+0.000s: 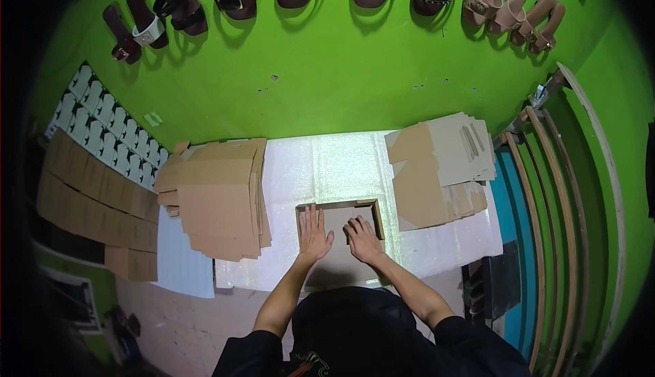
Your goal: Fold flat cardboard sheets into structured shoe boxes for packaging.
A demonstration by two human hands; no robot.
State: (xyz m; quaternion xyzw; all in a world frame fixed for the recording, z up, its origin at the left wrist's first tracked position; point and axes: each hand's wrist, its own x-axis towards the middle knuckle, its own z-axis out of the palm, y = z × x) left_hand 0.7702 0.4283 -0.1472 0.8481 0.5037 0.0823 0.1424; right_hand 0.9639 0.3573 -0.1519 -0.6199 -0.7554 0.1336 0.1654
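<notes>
Shimmery white tabletop (348, 165) — both hands (314, 240) (364, 242), fingers parted, touch a rectangular cardboard box (339, 259).

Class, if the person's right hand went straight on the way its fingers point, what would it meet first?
Probably the far wall of the open cardboard box, though how high the right hand sits is unclear.

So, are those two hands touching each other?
Apart: the head view shows bare cardboard between the left hand and the right hand, with a narrow gap.
</notes>
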